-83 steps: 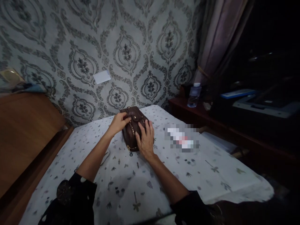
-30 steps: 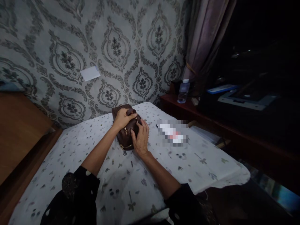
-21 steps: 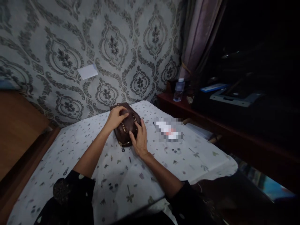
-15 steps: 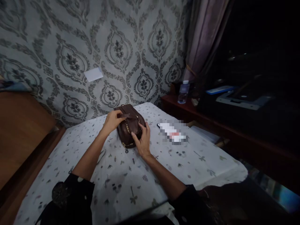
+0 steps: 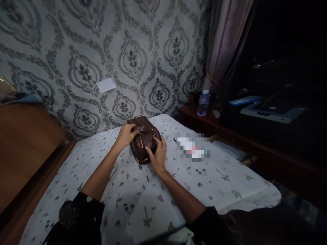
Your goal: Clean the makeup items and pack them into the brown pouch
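A dark brown handbag [image 5: 147, 139] with gold-coloured zips lies on the patterned white sheet [image 5: 130, 190]. At its upper left, my left hand [image 5: 125, 136] pinches a brown strap [image 5: 142, 129] that crosses the bag. My right hand [image 5: 158, 156] grips the bag's near right side, thumb on the top and fingers spread along the edge. A small dark ring-like pull hangs at the bag's near end. What is inside the bag is hidden.
A blurred-out phone-like object [image 5: 192, 147] lies right of the bag. Beyond stands a clear bottle [image 5: 203, 103] on a dark red ledge [image 5: 185, 110]. A brown wooden board [image 5: 28, 143] borders the left, and a patterned wall [image 5: 153, 51] rises behind.
The view has shifted slightly, so everything sits a little lower and to the right. Both hands keep nearly the same hold on the handbag.
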`<control>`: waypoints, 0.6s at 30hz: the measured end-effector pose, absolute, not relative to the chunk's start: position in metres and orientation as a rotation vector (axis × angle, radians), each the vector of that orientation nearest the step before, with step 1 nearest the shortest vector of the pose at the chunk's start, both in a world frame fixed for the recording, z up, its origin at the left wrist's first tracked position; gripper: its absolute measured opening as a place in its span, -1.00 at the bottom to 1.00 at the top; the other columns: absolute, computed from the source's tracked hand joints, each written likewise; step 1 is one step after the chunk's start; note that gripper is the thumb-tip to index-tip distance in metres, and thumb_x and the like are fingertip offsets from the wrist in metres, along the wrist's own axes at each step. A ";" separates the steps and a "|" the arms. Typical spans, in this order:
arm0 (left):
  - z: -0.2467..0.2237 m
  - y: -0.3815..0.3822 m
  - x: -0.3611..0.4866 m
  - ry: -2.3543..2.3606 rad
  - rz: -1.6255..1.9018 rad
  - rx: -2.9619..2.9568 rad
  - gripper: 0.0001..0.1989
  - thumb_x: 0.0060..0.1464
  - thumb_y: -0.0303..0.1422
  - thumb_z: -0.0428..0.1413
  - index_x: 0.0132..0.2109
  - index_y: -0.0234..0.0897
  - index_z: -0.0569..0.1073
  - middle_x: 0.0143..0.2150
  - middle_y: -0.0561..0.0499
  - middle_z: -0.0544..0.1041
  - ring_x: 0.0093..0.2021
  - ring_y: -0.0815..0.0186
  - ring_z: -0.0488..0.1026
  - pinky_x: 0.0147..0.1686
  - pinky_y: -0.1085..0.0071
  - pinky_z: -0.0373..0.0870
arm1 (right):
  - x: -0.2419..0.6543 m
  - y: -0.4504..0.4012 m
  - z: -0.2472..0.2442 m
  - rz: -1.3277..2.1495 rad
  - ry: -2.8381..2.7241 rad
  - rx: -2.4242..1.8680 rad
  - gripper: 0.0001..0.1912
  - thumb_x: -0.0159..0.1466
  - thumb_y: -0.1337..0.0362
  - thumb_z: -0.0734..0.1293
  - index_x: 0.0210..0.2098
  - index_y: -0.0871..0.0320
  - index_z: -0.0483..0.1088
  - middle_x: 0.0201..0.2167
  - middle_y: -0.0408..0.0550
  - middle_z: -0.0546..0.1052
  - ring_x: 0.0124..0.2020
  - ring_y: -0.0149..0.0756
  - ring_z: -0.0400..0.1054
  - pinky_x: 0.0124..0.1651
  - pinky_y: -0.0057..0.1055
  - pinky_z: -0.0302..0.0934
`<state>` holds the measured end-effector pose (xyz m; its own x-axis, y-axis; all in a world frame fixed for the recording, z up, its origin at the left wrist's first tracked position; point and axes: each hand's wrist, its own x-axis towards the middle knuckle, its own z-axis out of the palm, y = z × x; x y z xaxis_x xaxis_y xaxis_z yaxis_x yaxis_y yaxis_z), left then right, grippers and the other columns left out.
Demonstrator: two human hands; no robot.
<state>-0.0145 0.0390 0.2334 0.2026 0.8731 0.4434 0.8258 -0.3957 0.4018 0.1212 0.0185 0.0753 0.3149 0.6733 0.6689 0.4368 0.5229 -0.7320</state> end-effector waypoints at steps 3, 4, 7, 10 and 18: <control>0.231 0.037 -0.014 1.653 0.944 2.378 -0.91 0.00 -0.43 0.14 -0.44 -0.30 0.49 -0.55 0.13 0.42 -0.47 0.35 0.32 -0.41 0.44 0.13 | 0.120 0.021 0.075 0.188 -1.298 -1.106 -0.45 0.31 -0.05 0.28 0.17 0.12 0.25 0.29 0.23 0.18 0.33 0.07 0.06 0.27 0.16 0.08; 0.231 0.035 -0.014 1.643 0.935 2.376 -0.92 0.00 -0.43 0.14 -0.43 -0.30 0.49 -0.54 0.13 0.43 -0.47 0.35 0.32 -0.40 0.44 0.14 | 0.120 0.022 0.075 0.185 -1.294 -1.114 -0.45 0.30 -0.06 0.28 0.17 0.11 0.25 0.28 0.22 0.19 0.32 0.07 0.07 0.26 0.16 0.09; 0.229 0.030 -0.013 1.615 0.911 2.362 -0.93 0.00 -0.43 0.15 -0.42 -0.30 0.50 -0.52 0.12 0.46 -0.46 0.35 0.34 -0.40 0.44 0.15 | 0.120 0.023 0.074 0.181 -1.287 -1.128 -0.43 0.29 -0.07 0.29 0.17 0.11 0.25 0.28 0.23 0.19 0.30 0.08 0.09 0.25 0.17 0.09; 0.230 0.025 -0.011 1.606 0.863 2.374 -0.92 0.00 -0.43 0.16 -0.44 -0.29 0.47 -0.53 0.12 0.44 -0.45 0.35 0.34 -0.41 0.44 0.13 | 0.121 0.024 0.074 0.177 -1.294 -1.124 -0.41 0.28 -0.08 0.30 0.16 0.12 0.25 0.27 0.24 0.20 0.30 0.08 0.09 0.25 0.18 0.09; 0.231 0.021 -0.001 1.722 0.758 2.578 -0.94 0.09 -0.46 0.12 -0.27 -0.28 0.49 -0.35 -0.01 0.50 -0.30 0.21 0.40 -0.31 0.35 0.24 | 0.130 0.014 0.075 0.195 -1.363 -1.027 -0.49 0.35 0.04 0.23 0.19 0.15 0.19 0.29 0.25 0.16 0.35 0.02 0.04 0.32 0.14 0.04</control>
<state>-0.0005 0.0211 0.2314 0.3053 0.8592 0.4105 0.8828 -0.4170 0.2162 0.1305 0.0139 0.0755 0.2633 0.6564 0.7070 0.4315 0.5753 -0.6949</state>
